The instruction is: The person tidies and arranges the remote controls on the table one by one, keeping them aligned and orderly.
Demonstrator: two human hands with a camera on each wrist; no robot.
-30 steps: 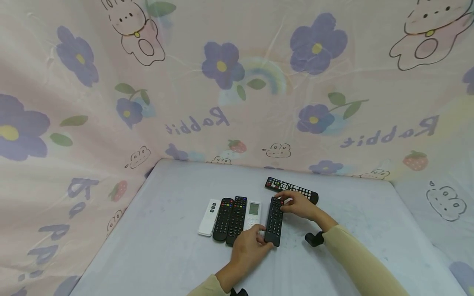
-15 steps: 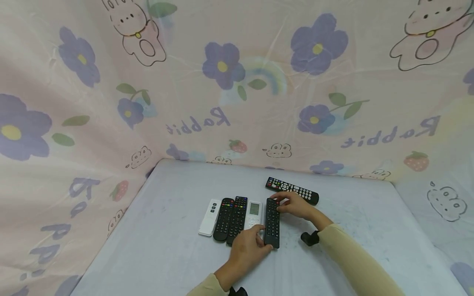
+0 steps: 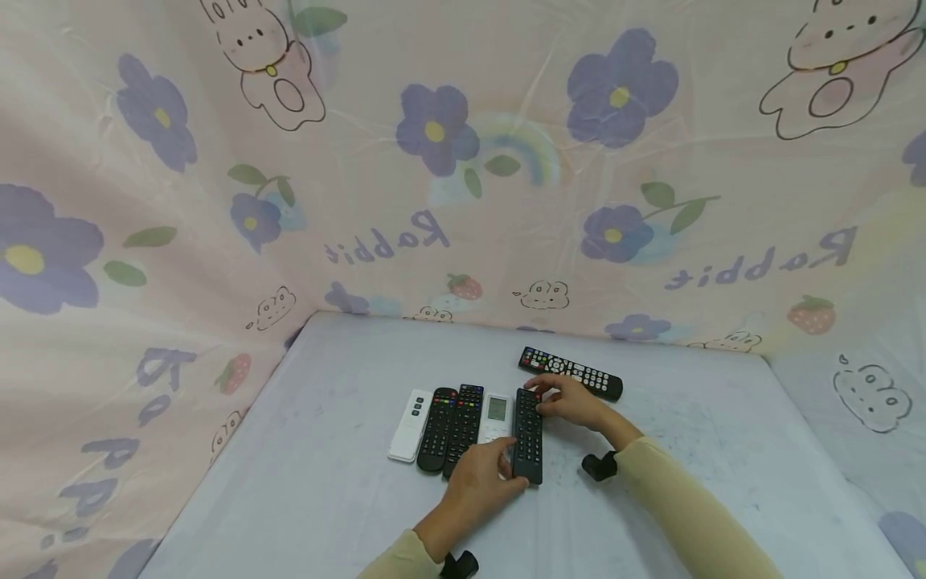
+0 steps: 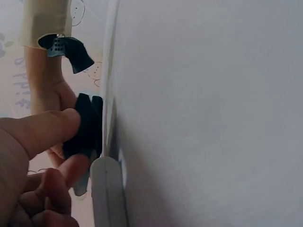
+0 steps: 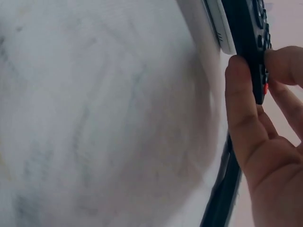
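Observation:
A black remote control (image 3: 528,441) is held upright in line with a row of remotes, at the row's right end. My left hand (image 3: 477,482) grips its near end, thumb at the bottom and index finger along the left side. In the left wrist view, the thumb presses the dark end of the remote (image 4: 85,125). At the far end, my right hand (image 3: 575,400) pinches the remote; the right wrist view shows fingers on both faces near a red button (image 5: 265,89). Right beside it lies a white remote with a display (image 3: 496,408), its lower part hidden by my left hand.
Further left in the row are two black remotes (image 3: 437,434) (image 3: 465,422) and a plain white remote (image 3: 410,426). Another black remote (image 3: 571,371) lies slantwise behind my right hand. A patterned curtain (image 3: 463,201) surrounds the white table (image 3: 325,482).
Both hands have shifted the black remote left, up close to the white remote with the display, and turned it slightly. The other remotes stay where they were.

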